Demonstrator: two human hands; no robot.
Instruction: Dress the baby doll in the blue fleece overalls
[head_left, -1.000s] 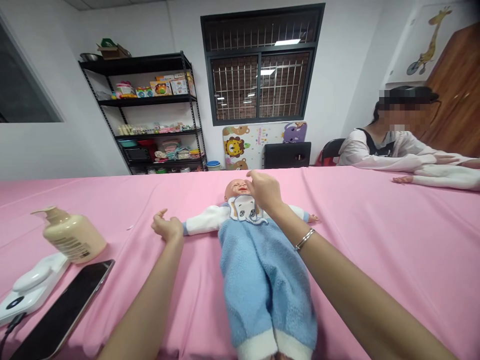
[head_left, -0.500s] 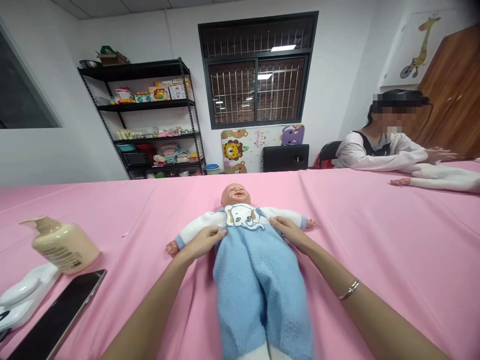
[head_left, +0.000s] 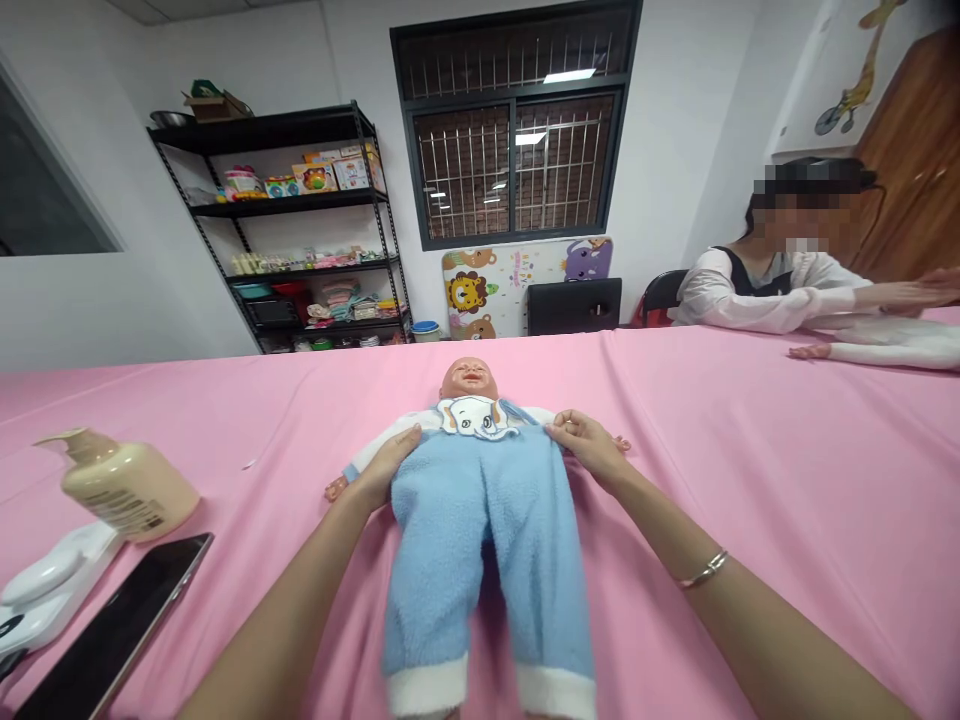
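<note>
A baby doll (head_left: 469, 381) lies on its back on the pink cloth, its head towards the far edge. It wears a white-sleeved top with an elephant front (head_left: 477, 418) and light blue fleece trousers (head_left: 442, 490) with white cuffs. My left hand (head_left: 386, 468) grips the trousers' upper edge on the left, thumb on top. At the opposite side, my right hand (head_left: 586, 446) pinches the other upper corner, pulling the fabric wide. Part of the doll's right-hand sleeve is hidden behind my right hand.
To the left are a pump bottle (head_left: 131, 490), a white device (head_left: 60, 580) and a black phone (head_left: 124, 620). Across the table at right, a seated person (head_left: 750, 290) reaches over another doll (head_left: 877, 350). A black shelf (head_left: 277, 205) stands by the back wall.
My hands have moved further apart, stretching the trousers' top wider. The trouser legs have shifted left and spread, and their white cuffs now show. The other person's hands have moved right.
</note>
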